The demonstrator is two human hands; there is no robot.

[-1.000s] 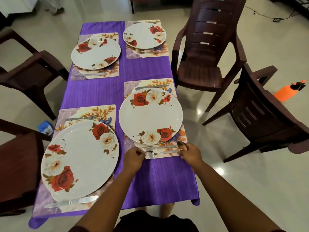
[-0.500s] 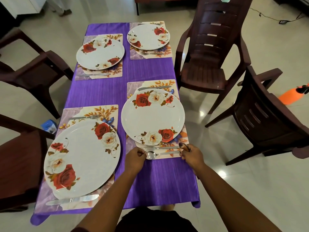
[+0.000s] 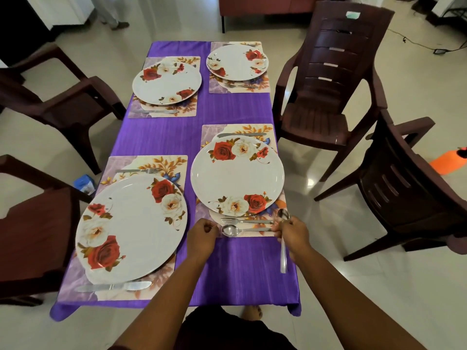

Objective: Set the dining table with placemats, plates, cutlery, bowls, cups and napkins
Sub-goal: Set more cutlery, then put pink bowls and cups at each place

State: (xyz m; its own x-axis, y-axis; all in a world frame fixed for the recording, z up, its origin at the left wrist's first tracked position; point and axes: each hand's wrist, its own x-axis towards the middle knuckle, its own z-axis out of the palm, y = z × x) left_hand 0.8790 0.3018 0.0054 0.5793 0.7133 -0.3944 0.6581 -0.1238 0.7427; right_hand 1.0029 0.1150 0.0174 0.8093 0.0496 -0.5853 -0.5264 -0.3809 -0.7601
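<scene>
Right fingers (image 3: pixel 279 227) curled round spoon (image 3: pixel 283 238); left fingers (image 3: pixel 208 227) curled, empty, beside placemat (image 3: pixel 252 233).

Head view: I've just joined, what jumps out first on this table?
Four white rose-patterned plates sit on floral placemats over a purple tablecloth; the largest-looking is the near-left plate. At the near-right plate, a fork and spoon lie on the placemat's near edge. The right hand grips a second spoon upright, while the left hand is curled by the spoon's bowl.
</scene>
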